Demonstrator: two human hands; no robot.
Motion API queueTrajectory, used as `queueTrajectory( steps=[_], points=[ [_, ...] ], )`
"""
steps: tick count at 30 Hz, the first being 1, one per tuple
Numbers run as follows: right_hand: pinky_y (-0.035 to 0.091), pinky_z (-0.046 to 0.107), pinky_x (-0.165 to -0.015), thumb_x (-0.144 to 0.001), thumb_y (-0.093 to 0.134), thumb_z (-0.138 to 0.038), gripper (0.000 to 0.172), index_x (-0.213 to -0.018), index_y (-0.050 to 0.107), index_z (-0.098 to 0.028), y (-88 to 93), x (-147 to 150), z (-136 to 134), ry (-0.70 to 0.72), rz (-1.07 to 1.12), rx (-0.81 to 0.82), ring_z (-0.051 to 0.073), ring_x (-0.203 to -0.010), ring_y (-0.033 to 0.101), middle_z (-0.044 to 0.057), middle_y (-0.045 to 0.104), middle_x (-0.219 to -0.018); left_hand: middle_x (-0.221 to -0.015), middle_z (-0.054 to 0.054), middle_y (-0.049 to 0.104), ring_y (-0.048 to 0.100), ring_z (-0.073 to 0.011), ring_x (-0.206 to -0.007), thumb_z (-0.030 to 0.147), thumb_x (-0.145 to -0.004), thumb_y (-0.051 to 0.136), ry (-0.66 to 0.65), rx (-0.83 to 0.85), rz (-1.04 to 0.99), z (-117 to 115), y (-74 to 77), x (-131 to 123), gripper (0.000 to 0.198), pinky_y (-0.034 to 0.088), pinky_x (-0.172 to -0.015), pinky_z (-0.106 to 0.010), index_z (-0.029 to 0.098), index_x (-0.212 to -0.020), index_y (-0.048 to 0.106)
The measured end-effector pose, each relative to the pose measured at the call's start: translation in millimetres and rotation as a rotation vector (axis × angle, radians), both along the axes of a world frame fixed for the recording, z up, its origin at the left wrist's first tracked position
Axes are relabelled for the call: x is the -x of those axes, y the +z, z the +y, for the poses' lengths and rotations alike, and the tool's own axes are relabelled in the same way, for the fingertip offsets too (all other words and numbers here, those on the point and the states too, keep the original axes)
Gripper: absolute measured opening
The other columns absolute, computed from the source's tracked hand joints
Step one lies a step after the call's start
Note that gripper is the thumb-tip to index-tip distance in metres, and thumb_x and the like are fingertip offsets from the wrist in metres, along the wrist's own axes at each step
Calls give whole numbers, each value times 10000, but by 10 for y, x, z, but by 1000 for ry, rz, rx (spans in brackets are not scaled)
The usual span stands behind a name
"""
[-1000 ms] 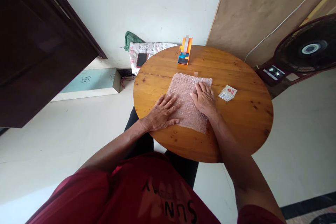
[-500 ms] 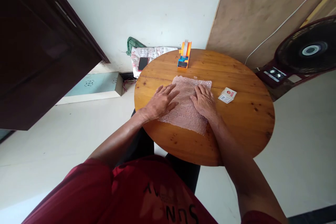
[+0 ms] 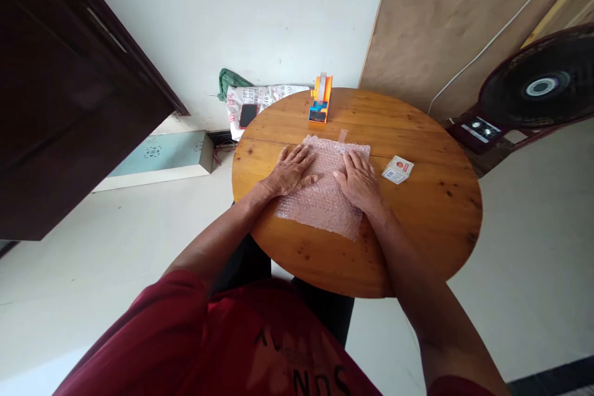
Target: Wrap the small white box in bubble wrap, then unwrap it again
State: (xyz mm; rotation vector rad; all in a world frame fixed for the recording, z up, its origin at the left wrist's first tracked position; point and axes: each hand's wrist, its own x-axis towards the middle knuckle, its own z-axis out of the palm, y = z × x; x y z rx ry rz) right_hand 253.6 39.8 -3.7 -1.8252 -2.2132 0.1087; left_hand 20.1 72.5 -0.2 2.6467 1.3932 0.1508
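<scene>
A sheet of pinkish bubble wrap [image 3: 320,207] lies flat on the round wooden table [image 3: 431,229]. My left hand [image 3: 291,172] rests palm down on its left side, fingers spread. On its right side lies my right hand [image 3: 358,179], also flat with the fingers apart. A short strip of clear tape [image 3: 343,135] shows at the wrap's far edge. Beyond it stands an orange and blue tape dispenser [image 3: 321,98]. To the right of my right hand sits a small white box [image 3: 398,169] with red print.
A dark phone [image 3: 248,115] lies on a printed white sack [image 3: 266,96] behind the table's left edge. A long pale-blue box [image 3: 158,154] is on the floor at left, near a dark door [image 3: 69,86]. A black fan [image 3: 533,86] stands at right.
My left hand has come down flat onto the bubble wrap, from slightly raised. The tape strip at the far edge shows more. My right hand stays nearly in place.
</scene>
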Motion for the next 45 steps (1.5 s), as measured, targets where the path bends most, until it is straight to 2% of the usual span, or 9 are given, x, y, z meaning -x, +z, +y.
queueTrajectory(
  steps=[7, 13, 20, 26, 31, 35, 39, 42, 45],
  points=[
    [251, 538, -1205, -1020, 333, -424, 627, -1535, 391, -72, -17, 2, 22, 3, 21, 17, 340, -1521, 275, 190, 341, -1632, -1661, -224, 212, 148, -369, -1568, 529, -985, 472, -3, -74, 10, -532, 260, -287, 688, 85, -1248, -637, 125, -1535, 392],
    [239, 523, -1212, -1019, 347, -411, 624, -1544, 382, -76, -24, 2, 25, -14, 27, 24, 331, -1522, 276, 173, 332, -1639, -1664, -211, 206, 168, -414, -1553, 659, -951, 435, -174, -5, -47, -956, 89, -501, 813, 92, -1222, -693, 130, -1562, 345],
    [245, 518, -1209, -1010, 367, -405, 614, -1530, 407, -81, 12, -19, 16, 6, 16, 18, 327, -1509, 301, 169, 359, -1627, -1662, -205, 218, 142, -409, -1560, 733, -915, 427, -214, 5, -72, -928, 53, -411, 890, 55, -1226, -688, 153, -1580, 314],
    [327, 444, -1161, -1015, 333, -335, 509, -1415, 548, -103, 152, -75, -63, 60, 29, -104, 289, -1389, 462, 151, 529, -1508, -1655, -209, 238, 152, -410, -1558, 740, -906, 437, -201, -14, -87, -935, 14, -435, 881, 59, -1218, -700, 147, -1555, 371],
    [340, 557, -1124, -936, 501, -376, 463, -1350, 598, -194, 379, -386, -136, -129, 51, -319, 351, -1376, 452, 128, 522, -1514, -1647, -205, 269, 179, -415, -1551, 735, -896, 469, -194, -14, -106, -926, -5, -440, 876, 69, -1219, -697, 153, -1546, 386],
    [394, 619, -1054, -787, 646, -345, 731, -1483, 460, -222, 457, -783, -129, -285, 95, -190, 405, -1324, 500, 175, 518, -1499, -1651, -197, 265, 180, -410, -1552, 718, -893, 497, -191, -5, -112, -929, 6, -438, 867, 68, -1224, -691, 155, -1543, 389],
    [482, 609, -959, -728, 677, -288, 607, -1326, 623, -202, 458, -1000, -101, -379, 127, 24, 395, -1112, 643, 166, 708, -1202, -1652, -192, 266, 188, -404, -1552, 702, -894, 512, -187, -4, -121, -938, 11, -436, 847, 68, -1226, -689, 164, -1537, 398],
    [516, 588, -929, -731, 712, -333, 477, -1193, 698, -216, 536, -954, -138, -408, 295, -78, 359, -1002, 684, 117, 749, -1051, -1646, -194, 282, 194, -406, -1549, 682, -893, 531, -185, -10, -127, -938, 12, -440, 825, 65, -1225, -691, 169, -1528, 412],
    [538, 522, -947, -819, 677, -382, 421, -1219, 679, -249, 690, -760, -259, -213, 730, -340, 306, -1027, 691, 87, 735, -1128, -1647, -199, 277, 198, -419, -1545, 677, -887, 545, -190, -1, -137, -932, 15, -443, 825, 63, -1219, -701, 162, -1520, 423]
  ],
)
